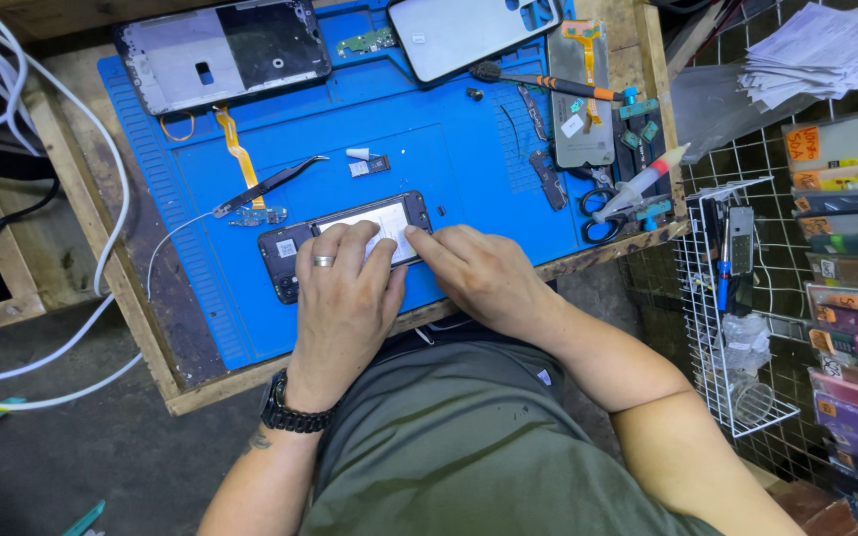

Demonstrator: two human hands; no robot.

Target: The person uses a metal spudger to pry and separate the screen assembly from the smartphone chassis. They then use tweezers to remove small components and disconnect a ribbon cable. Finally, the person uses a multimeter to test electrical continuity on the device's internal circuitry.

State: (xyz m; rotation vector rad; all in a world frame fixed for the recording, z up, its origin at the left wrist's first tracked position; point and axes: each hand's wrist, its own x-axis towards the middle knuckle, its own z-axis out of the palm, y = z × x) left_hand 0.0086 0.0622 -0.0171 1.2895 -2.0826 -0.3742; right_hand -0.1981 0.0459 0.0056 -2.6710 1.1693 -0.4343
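An opened black phone body lies on the blue work mat, its silver battery area facing up. My left hand, with a ring and a black wristwatch, rests flat on the phone, fingers pressing on the battery. My right hand meets it from the right, its index fingertip touching the phone's upper right part. Neither hand holds a tool. Black tweezers and an orange flex cable lie just behind the phone.
On the mat's far side lie a phone frame, a phone back cover, a screwdriver, scissors and small parts. White cables run on the left. A wire rack and stacked packages stand on the right.
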